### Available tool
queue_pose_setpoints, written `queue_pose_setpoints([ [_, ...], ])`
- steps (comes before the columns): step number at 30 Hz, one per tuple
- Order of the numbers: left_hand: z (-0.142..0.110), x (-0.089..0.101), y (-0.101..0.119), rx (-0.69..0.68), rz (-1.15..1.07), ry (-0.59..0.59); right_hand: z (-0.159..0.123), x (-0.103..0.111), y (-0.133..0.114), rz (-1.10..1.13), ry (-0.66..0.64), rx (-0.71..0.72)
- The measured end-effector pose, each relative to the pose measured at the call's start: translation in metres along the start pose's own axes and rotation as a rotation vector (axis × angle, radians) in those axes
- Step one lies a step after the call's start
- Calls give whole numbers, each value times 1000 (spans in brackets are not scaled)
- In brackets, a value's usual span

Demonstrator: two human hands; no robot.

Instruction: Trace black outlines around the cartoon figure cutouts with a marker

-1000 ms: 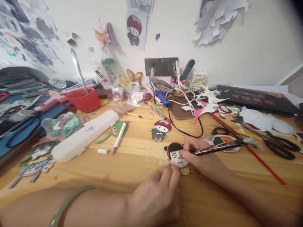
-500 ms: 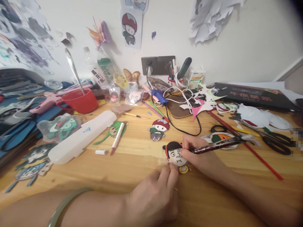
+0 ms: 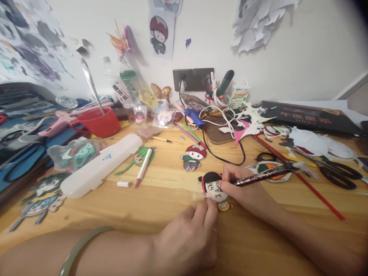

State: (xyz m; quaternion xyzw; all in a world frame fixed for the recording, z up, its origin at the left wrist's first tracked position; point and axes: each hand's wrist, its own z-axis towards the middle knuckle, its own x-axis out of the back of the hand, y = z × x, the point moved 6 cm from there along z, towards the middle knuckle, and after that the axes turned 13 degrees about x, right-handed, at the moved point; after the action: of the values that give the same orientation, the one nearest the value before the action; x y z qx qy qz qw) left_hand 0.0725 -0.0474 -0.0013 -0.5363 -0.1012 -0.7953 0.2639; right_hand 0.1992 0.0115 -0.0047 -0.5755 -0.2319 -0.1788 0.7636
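A cartoon-face paper cutout with black hair and a red band lies on the wooden table. My left hand, a pale bangle on its wrist, is curled, its fingertips gripping the cutout's lower edge. In my right hand is a dark patterned pen, held slanted with its tip end over the face's right side. The fingers hide the tip and part of the face. A yellow ring shape shows below the face. Just beyond lies a red-capped figure cutout.
To the left are an uncapped marker, its cap, a white plastic case and a red mug. A blue glue gun with its cord lies behind. On the right are scissors and a red pencil.
The whole view has shifted very slightly to the right. Both hands, the pen and the cutout keep nearly the same positions relative to each other.
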Motion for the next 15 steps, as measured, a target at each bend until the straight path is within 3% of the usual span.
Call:
queue_pose_setpoints([
  [15,0,0,1,-13,5,-26,0,0,-1,-10,10,5],
])
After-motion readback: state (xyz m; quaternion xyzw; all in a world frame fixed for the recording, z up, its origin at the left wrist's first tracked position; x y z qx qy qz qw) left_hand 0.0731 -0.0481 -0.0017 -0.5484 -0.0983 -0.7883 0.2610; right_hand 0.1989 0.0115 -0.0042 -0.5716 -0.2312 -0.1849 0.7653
